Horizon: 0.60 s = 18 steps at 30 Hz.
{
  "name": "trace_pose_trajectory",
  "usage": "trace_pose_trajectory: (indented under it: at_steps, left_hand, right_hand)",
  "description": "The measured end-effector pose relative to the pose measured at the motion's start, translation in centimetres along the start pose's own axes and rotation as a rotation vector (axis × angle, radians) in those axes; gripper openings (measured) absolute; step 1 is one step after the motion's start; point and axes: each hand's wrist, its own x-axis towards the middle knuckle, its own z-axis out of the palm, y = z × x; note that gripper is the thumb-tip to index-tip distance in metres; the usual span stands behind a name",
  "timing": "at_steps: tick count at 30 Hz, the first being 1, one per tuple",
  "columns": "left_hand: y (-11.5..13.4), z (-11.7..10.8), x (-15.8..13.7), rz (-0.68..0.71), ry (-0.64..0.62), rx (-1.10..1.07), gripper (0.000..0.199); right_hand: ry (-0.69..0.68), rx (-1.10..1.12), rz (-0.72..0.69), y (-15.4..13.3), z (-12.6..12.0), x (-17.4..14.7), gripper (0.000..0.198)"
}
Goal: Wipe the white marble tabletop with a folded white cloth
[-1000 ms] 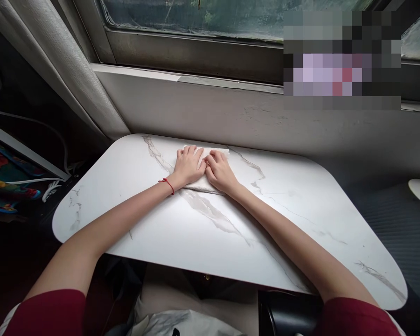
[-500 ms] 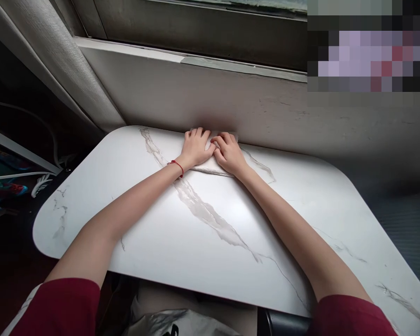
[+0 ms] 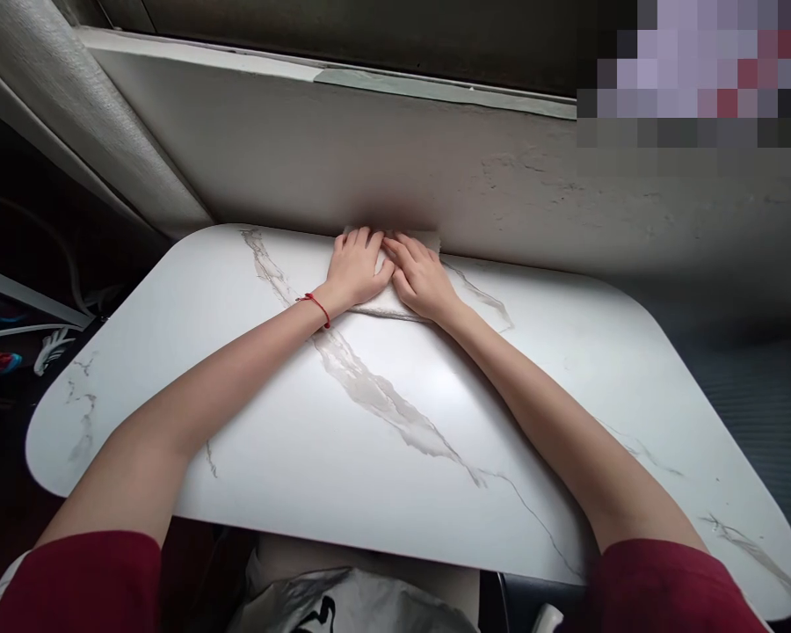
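A folded whitish cloth (image 3: pixel 390 304) lies on the white marble-patterned table (image 3: pixel 270 457), at its far edge against the wall. My left hand (image 3: pixel 357 265) rests palm down on the cloth's left part, fingers stretched forward; a red string bracelet circles the wrist. On the right part lies my right hand (image 3: pixel 424 274), also palm down, with its fingers slightly bent and angled to the left. The two hands nearly touch at the thumbs and fingertips. Most of the cloth is hidden beneath them; its near edge and far right corner show.
Behind the table rises a pale wall panel (image 3: pixel 270 132) with a ledge (image 3: pixel 435 85) above it. A light curtain (image 3: pixel 105 114) hangs at the left, near a white cable (image 3: pixel 26 332). Dark ribbed material (image 3: pixel 744 404) is at the right. The upper right corner is pixelated.
The view has tilted down and shifted slightly, so table and wall sit differently in the picture. Both hands stay on the cloth; the right fingers now reach closer to the left ones.
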Motion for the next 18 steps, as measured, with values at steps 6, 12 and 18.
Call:
trace_pose_trajectory:
  at_steps: [6, 12, 18]
  left_hand:
    - [-0.1, 0.1, 0.0, 0.024, -0.011, 0.03, 0.043]
    - [0.3, -0.2, -0.2, 0.02, -0.018, 0.069, 0.043]
    - [0.2, -0.2, -0.6, 0.028, -0.004, 0.081, 0.044]
  right_hand:
    - [-0.034, -0.019, -0.009, 0.0, -0.1, -0.1, 0.056]
    - [-0.017, 0.03, -0.007, 0.2, 0.0, -0.7, 0.056]
    - [-0.019, 0.042, 0.012, -0.2, -0.2, -1.1, 0.057]
